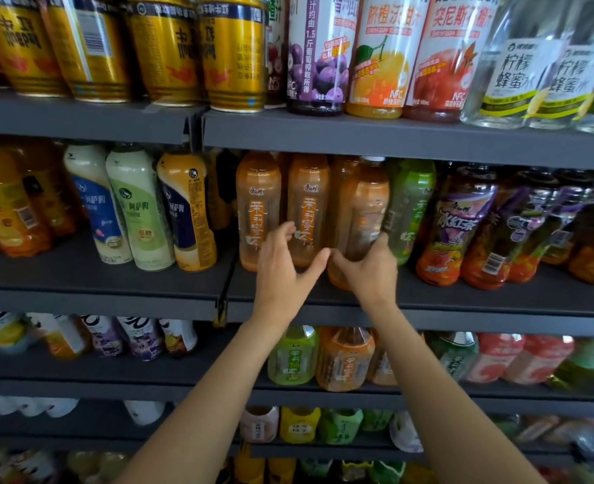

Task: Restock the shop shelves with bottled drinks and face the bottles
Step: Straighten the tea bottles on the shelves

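Three orange tea bottles stand in a row on the middle shelf (463,295). My right hand (370,270) grips the lower part of the rightmost orange bottle (365,211), whose label is turned sideways. My left hand (283,270) is spread in front of the middle orange bottle (307,204), fingers loosely curved, thumb reaching toward my right hand. It holds nothing. The left orange bottle (258,204) shows its label to the front.
A green tea bottle (410,204) stands just right of the gripped bottle, then purple-labelled iced tea bottles (459,225). Milk tea bottles (138,211) stand to the left. Gold cans (232,50) and juice bottles fill the shelf above; more drinks sit below.
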`<state>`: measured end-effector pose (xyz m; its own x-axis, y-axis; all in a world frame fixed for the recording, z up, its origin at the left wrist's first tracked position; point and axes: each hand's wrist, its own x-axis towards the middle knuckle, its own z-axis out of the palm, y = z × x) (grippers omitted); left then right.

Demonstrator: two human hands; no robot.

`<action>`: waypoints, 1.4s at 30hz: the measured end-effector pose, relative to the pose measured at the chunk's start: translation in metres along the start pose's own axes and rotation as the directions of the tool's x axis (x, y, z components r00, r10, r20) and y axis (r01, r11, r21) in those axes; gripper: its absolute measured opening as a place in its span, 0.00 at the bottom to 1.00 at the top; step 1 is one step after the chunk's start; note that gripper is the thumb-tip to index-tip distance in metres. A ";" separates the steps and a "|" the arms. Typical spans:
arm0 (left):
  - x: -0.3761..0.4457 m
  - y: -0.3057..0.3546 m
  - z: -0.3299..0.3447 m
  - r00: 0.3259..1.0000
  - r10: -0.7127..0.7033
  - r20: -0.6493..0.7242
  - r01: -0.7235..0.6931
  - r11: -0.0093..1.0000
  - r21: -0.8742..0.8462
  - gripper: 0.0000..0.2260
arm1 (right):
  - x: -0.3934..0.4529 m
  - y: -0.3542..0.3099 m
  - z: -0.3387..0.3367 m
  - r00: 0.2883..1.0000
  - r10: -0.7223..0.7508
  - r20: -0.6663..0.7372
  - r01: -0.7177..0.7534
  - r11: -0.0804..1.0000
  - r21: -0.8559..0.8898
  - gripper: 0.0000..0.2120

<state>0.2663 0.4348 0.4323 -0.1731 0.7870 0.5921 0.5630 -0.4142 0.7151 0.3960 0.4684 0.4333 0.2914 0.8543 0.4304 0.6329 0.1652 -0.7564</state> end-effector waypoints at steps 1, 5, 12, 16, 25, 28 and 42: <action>0.003 0.003 0.001 0.999 -0.015 0.040 0.016 0.999 -0.033 0.30 | -0.009 -0.003 0.003 0.998 -0.061 0.027 0.060 0.998 0.035 0.26; 0.012 0.004 -0.004 0.995 -0.095 0.041 0.095 0.995 -0.008 0.31 | -0.023 -0.022 0.014 0.937 -0.265 0.225 0.235 0.960 0.152 0.21; 0.024 -0.012 -0.027 0.981 -0.185 0.064 0.185 0.983 0.010 0.31 | 0.032 -0.001 -0.014 0.966 -0.009 0.258 -0.094 0.919 0.382 0.28; 0.025 -0.011 -0.030 0.977 -0.191 0.094 0.195 0.980 -0.039 0.30 | 0.069 -0.001 0.008 0.955 0.077 0.286 -0.134 0.974 0.185 0.36; 0.027 -0.014 -0.035 0.976 -0.167 0.143 0.173 0.985 -0.028 0.30 | 0.078 0.007 0.046 0.974 0.087 0.211 -0.119 0.982 0.144 0.35; 0.026 -0.015 -0.035 0.976 -0.169 0.138 0.173 0.985 -0.021 0.31 | 0.076 0.004 0.044 0.973 0.094 0.213 -0.128 0.980 0.152 0.31; 0.024 -0.012 -0.032 0.979 -0.170 0.115 0.176 0.983 -0.046 0.29 | 0.061 0.010 0.050 0.989 0.146 -0.022 -0.141 0.979 0.146 0.29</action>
<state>0.2297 0.4439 0.4498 -0.1722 0.8933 0.4151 0.4861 -0.2894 0.8246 0.3843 0.5465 0.4274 0.3964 0.8582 0.3262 0.4734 0.1133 -0.8735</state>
